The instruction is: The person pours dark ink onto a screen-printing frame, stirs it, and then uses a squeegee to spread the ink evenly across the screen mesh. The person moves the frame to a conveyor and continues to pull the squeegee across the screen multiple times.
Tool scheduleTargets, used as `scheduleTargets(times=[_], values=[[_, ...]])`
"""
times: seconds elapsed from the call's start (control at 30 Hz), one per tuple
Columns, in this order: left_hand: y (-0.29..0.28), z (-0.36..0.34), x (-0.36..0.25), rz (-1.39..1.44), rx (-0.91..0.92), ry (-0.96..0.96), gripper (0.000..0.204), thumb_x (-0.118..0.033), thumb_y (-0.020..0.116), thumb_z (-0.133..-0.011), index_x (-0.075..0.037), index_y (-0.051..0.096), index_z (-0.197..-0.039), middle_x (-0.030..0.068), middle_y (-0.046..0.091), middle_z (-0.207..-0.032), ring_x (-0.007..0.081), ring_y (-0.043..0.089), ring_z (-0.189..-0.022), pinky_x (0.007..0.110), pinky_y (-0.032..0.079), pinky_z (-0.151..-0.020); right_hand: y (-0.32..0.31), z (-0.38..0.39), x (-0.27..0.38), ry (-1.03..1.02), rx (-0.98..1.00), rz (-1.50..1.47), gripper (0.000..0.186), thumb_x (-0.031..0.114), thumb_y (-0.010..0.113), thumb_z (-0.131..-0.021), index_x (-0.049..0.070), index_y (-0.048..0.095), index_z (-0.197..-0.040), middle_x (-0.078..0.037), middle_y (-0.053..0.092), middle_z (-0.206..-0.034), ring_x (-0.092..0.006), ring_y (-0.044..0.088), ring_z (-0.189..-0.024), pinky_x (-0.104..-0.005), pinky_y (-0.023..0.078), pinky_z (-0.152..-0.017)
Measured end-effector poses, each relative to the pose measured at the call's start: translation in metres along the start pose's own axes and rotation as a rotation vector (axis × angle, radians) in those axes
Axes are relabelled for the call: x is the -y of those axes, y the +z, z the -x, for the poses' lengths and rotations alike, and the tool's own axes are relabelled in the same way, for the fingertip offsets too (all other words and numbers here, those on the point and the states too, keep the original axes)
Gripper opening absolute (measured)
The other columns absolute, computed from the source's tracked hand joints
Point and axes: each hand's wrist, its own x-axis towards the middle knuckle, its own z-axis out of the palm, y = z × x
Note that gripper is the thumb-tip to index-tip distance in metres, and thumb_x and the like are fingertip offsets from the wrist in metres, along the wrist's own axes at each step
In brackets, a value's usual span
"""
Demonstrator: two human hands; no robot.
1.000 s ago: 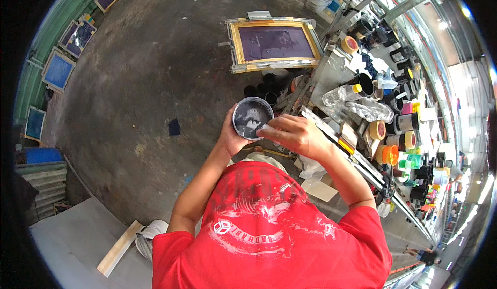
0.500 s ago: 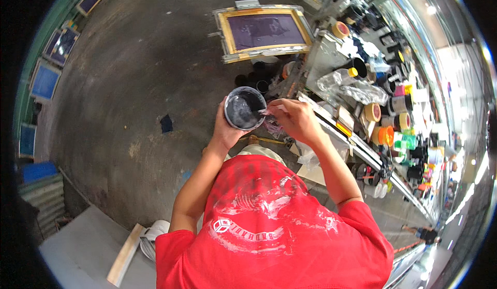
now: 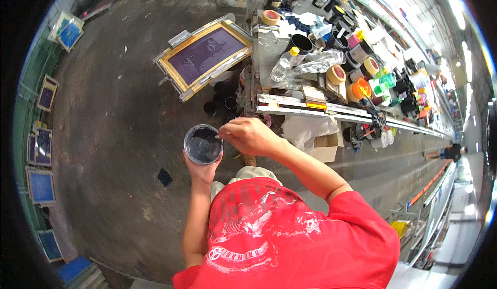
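My left hand (image 3: 200, 172) cups a round tub (image 3: 204, 161) from below and the side. Dark grey, smeared paste coats the inside of the tub, and its mouth faces up. At the tub's right rim, my right hand (image 3: 247, 135) is closed with its fingertips pinched together. A small pale bit shows at those fingertips, too little to name. Beyond the tub, a screen-printing frame (image 3: 168, 67) with a yellowish border and dark purple mesh rests on a metal holder.
To the right, a cluttered workbench (image 3: 266, 71) carries a clear bottle (image 3: 282, 67) with a yellow cap, tape rolls (image 3: 336, 75), an orange tub (image 3: 361, 89) and several black containers. A cardboard box (image 3: 325, 150) sits below its edge. More frames (image 3: 41, 186) lean along the left wall.
My view has turned right, so the screen frame and bench appear farther left. Both hands and the tub sit lower and farther left in view. Each hand stays at the tub.
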Motion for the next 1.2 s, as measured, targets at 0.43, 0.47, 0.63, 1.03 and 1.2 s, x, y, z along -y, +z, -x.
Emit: scheduleTargets(times=[0.43,0.47,0.63,1.03,1.2], values=[[0.010,0.013,0.012,-0.361,-0.060,0.180,0.046,-0.054,0.050,-0.094,-0.031,0.052,-0.134,-0.0045,0.051,-0.140,0.0212,0.044,-0.128,0.047,0.038,-0.100,0.024,0.000,0.006,-0.082,-0.140,0.075,0.017,0.015,0.064,-0.087,0.008,0.064,-0.102,-0.009,0.064,-0.086,-0.0291,0.066,-0.086,-0.0414,0.055,-0.070],[-0.004,0.006,0.005,-0.216,-0.031,0.104,0.046,-0.054,0.049,-0.094,-0.030,0.053,-0.133,-0.0043,0.051,-0.140,0.0214,0.044,-0.127,0.045,0.039,-0.098,0.024,-0.002,0.001,-0.092,-0.141,0.090,0.016,0.015,0.064,-0.087,0.008,0.064,-0.101,-0.009,0.064,-0.086,-0.0293,0.066,-0.086,-0.0417,0.055,-0.070],[0.001,-0.005,0.007,-0.153,-0.069,0.092,0.049,-0.055,0.049,-0.094,-0.027,0.054,-0.133,-0.0042,0.052,-0.140,0.0204,0.045,-0.129,0.046,0.040,-0.098,0.016,0.004,0.001,-0.037,-0.103,0.017,0.012,0.016,0.063,-0.087,0.004,0.061,-0.091,-0.013,0.061,-0.078,-0.0333,0.065,-0.077,-0.0441,0.053,-0.067],[0.027,0.000,0.029,-0.449,0.021,0.192,0.055,-0.057,0.054,-0.091,-0.026,0.052,-0.136,0.0014,0.051,-0.141,0.0255,0.046,-0.129,0.045,0.045,-0.094,0.004,-0.003,-0.012,-0.139,-0.227,0.037,0.016,0.022,0.059,-0.092,0.007,0.065,-0.091,-0.013,0.064,-0.078,-0.0326,0.067,-0.076,-0.0442,0.054,-0.066],[0.001,-0.027,0.014,-0.172,0.063,0.023,0.057,-0.059,0.058,-0.088,-0.025,0.054,-0.134,0.0015,0.055,-0.136,0.0252,0.049,-0.125,0.042,0.045,-0.092,-0.011,0.000,-0.027,-0.095,-0.079,0.150,0.018,0.020,0.060,-0.088,0.004,0.061,-0.081,-0.013,0.062,-0.073,-0.0333,0.066,-0.072,-0.0449,0.053,-0.062]])
